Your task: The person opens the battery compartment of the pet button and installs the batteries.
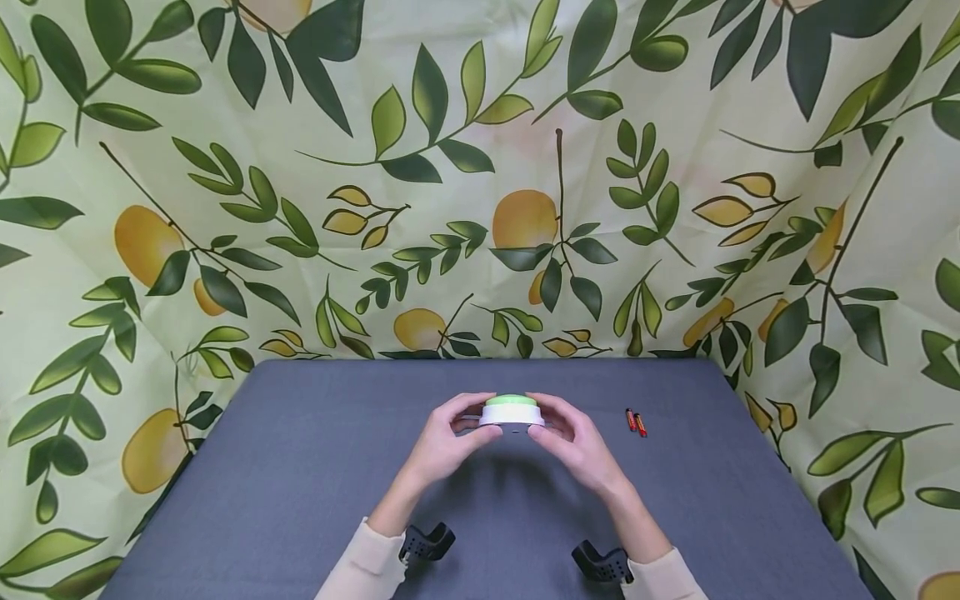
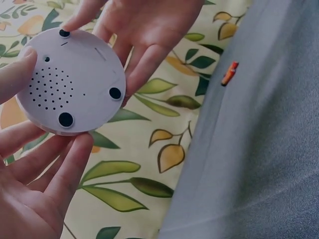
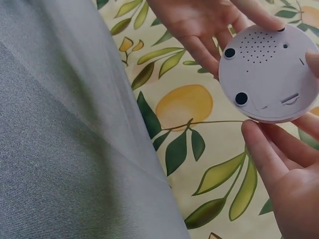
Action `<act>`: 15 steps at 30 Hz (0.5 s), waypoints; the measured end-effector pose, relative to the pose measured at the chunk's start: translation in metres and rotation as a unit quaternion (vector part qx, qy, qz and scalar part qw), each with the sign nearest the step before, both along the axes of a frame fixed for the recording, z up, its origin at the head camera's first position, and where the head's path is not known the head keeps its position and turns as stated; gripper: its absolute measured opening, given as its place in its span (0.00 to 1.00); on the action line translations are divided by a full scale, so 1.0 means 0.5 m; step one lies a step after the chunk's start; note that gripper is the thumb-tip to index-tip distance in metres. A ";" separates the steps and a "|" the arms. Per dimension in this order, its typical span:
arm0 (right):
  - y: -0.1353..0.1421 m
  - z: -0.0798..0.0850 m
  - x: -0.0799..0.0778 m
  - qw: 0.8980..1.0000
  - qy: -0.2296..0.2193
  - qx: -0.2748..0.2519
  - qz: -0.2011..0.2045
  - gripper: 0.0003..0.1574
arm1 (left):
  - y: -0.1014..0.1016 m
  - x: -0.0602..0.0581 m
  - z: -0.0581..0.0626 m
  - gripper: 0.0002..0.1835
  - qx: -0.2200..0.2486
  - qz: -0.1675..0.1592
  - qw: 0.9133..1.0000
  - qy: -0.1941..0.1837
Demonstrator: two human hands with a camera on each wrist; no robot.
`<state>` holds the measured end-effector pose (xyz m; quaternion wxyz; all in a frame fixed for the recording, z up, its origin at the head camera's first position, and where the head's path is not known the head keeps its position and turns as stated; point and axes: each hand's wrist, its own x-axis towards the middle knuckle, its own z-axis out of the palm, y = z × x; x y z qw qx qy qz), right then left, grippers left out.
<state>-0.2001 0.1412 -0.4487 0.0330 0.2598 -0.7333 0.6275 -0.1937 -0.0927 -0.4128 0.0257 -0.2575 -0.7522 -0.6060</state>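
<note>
Both hands hold up a round white push-button device (image 1: pixel 512 412) with a green top, above the table's middle. From the left, my left hand (image 1: pixel 442 440) grips its rim with thumb and fingers. On the opposite side my right hand (image 1: pixel 577 440) grips it the same way. Its white underside (image 2: pixel 82 74) faces the left wrist camera, with a patch of small speaker holes, a small hole and several black round feet. In the right wrist view the same underside (image 3: pixel 264 74) also shows a slot-like mark near its edge.
Two small red batteries (image 1: pixel 636 422) lie on the grey-blue table (image 1: pixel 315 450) to the right of the hands. Behind and beside the table hangs a cloth (image 1: pixel 450 208) printed with leaves and fruit. Black wrist mounts (image 1: pixel 427 543) sit at the sleeves.
</note>
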 end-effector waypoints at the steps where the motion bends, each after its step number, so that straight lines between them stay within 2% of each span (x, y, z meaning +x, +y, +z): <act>1: 0.000 0.000 0.000 1.000 0.004 -0.001 0.000 0.28 | 0.000 0.000 0.001 0.24 0.000 0.000 1.000 -0.003; 4: -0.002 0.007 0.002 1.000 0.016 -0.012 -0.003 0.28 | 0.001 -0.002 0.001 0.23 0.007 -0.001 1.000 -0.012; 9: -0.011 0.037 0.016 0.998 0.035 -0.042 -0.012 0.25 | 0.006 -0.002 -0.001 0.22 0.013 0.002 0.999 -0.036; 15: -0.017 0.053 0.025 0.998 0.035 -0.047 -0.030 0.23 | 0.011 -0.003 -0.001 0.21 0.015 -0.002 0.997 -0.072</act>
